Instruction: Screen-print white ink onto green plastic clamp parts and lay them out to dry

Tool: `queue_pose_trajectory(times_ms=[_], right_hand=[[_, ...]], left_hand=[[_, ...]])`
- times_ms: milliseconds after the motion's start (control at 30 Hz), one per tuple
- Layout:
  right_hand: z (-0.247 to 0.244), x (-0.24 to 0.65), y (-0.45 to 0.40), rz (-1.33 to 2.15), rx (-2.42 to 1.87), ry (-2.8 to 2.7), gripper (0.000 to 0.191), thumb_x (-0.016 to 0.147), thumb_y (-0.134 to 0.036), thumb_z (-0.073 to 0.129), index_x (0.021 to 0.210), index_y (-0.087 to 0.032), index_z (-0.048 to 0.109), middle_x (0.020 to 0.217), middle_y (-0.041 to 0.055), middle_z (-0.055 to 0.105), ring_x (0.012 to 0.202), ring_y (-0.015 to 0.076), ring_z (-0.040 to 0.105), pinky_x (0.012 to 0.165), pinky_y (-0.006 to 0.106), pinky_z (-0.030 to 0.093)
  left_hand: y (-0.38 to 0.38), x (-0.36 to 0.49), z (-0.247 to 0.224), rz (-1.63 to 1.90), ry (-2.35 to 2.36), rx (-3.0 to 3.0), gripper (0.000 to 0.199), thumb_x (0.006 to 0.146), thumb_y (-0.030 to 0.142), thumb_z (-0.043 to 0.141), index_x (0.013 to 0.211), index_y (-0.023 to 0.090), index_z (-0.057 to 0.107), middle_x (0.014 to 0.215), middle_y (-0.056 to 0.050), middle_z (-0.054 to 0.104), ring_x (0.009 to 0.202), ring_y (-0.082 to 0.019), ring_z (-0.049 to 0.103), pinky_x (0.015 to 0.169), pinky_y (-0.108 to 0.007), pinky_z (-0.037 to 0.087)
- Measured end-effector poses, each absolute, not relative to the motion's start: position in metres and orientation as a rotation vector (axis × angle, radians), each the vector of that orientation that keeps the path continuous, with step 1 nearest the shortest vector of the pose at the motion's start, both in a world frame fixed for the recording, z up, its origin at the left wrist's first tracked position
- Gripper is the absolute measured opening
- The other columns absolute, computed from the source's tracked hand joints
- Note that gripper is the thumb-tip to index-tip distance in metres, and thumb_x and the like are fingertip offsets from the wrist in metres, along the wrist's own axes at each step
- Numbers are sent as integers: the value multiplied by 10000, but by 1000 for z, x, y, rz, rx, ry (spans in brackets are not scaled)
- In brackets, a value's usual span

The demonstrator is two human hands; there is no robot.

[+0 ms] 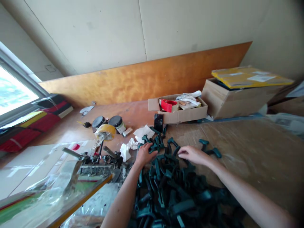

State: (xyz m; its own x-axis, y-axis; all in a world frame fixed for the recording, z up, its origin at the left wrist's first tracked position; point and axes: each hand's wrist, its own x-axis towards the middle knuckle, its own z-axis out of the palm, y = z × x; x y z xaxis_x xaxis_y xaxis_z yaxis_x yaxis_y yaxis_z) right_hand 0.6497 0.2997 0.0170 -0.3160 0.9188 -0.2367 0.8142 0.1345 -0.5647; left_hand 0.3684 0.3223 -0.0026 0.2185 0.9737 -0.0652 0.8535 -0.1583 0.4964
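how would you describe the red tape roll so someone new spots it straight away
Find the yellow package lying on the large cardboard box. Just left is a low open carton. Inside, at its left end, sits the tape roll, bright red beside whitish crumpled stuff.

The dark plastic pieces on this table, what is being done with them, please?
A person has both bare hands at the far end of a large heap of dark pieces. The left hand reaches over some pieces there; the right hand is beside a curved one. Two pieces lie apart, to the right. I cannot tell whether either hand grips anything.
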Motion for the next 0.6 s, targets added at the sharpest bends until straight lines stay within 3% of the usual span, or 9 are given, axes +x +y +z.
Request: queue_pose_trajectory(times_ms=[133,233,433,533,600], right_hand=[[-32,629,392,613,-1924,-2131,382,846,-153,517,1215,-173,612,1124,99,648,1013,193,606,868,268,439],[-58,617,437,485,-1987,-2115,510,841,-55,417,1325,-174,524,1261,149,552,1099,225,562,910,314,427],[-87,611,462,318,-1955,-2235,524,819,-31,381,1282,-204,554,1451,154,360,1291,323,366,975,460,373],[-89,616,448,303,-1849,-2352,460,800,-47,430,1219,-171,576,1393,126,456,1340,268,298,1083,449,239],[-85,621,432,344,-1785,-2429,396,785,-65,456,1134,-168,614,1232,110,588,1244,232,427,1068,396,262]], left_hand=[[358,392,-27,97,1892,2083,751,684,622,636,1331,261,513,1416,-140,471,1266,-399,403,1013,-606,280],[367,406,-32,-20,1950,2060,763,632,634,674,1289,269,546,1371,-166,501,1229,-446,411,973,-665,248],[365,415,-46,10,1910,2065,638,726,482,643,1302,254,488,1137,-132,605,1063,-344,561,903,-497,389],[351,413,-55,59,1880,2047,579,763,429,606,1296,243,477,1126,-117,602,1020,-296,599,879,-416,427],[338,409,-57,105,1853,2056,570,773,453,593,1282,217,494,1094,-126,623,1022,-302,602,880,-408,435]])
